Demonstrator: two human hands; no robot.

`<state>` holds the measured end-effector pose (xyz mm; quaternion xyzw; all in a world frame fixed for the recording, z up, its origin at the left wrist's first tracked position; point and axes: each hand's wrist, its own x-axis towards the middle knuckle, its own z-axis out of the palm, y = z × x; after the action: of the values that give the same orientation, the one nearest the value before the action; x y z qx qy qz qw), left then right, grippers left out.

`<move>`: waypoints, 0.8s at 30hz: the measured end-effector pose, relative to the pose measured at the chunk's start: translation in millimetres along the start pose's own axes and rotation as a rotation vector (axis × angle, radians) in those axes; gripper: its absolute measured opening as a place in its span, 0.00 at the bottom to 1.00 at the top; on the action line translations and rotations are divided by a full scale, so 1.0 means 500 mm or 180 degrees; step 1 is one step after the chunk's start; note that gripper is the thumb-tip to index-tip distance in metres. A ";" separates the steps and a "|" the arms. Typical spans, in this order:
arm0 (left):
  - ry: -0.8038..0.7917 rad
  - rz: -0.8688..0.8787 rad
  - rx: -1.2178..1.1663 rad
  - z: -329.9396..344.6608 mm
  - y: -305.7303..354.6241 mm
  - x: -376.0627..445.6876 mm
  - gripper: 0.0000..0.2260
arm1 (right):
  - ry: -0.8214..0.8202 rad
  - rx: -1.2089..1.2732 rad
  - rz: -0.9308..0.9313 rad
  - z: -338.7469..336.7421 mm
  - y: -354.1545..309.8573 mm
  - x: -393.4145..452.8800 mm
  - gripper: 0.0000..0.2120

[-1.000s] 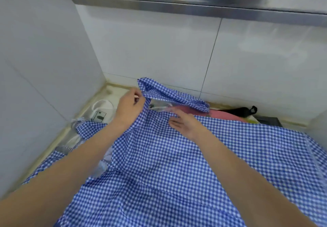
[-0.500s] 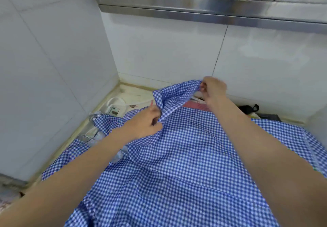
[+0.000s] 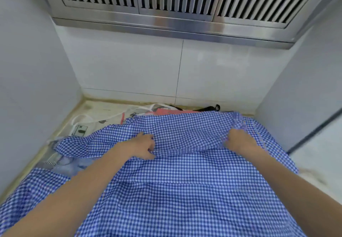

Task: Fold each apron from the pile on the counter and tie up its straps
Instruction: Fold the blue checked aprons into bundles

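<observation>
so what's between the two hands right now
In the head view, only a raised band of the blue checked apron spans from the left hand to the right hand; each hand grips the cloth at one end.

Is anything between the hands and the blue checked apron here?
Nothing visible. The left hand and right hand both grip the folded-over upper edge of the blue checked apron directly, spread apart, with no other cloth between.

Pile (image 3: 166, 111) behind the checked apron (image 3: 185, 181) mostly covered; apron's near edge cut off
</observation>
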<state>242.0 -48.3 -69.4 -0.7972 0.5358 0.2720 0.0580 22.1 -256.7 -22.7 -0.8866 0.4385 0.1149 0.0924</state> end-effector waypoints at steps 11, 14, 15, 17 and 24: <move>0.1433 -0.1311 -0.1162 -0.042 -0.162 -0.011 0.16 | -0.0208 0.0300 -0.1277 0.001 -0.185 0.124 0.17; 0.1033 -0.1507 -0.1283 -0.028 -0.198 -0.006 0.23 | -0.0193 0.0667 -0.1839 0.023 -0.284 0.163 0.10; 0.0962 -0.1518 -0.1285 -0.025 -0.208 -0.004 0.24 | -0.0121 0.0850 -0.1978 0.027 -0.319 0.172 0.07; 0.0907 -0.1528 -0.1210 -0.018 -0.229 0.001 0.25 | -0.0105 0.1036 -0.2182 0.034 -0.391 0.188 0.11; 0.0576 -0.1584 -0.0740 -0.001 -0.261 0.017 0.26 | -0.0249 -0.1004 -0.3106 0.056 -0.542 0.239 0.28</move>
<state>359.9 -0.7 -99.1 -0.9265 0.2920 0.2368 -0.0169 305.5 -177.6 -66.3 -0.9862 -0.0528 0.1562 0.0167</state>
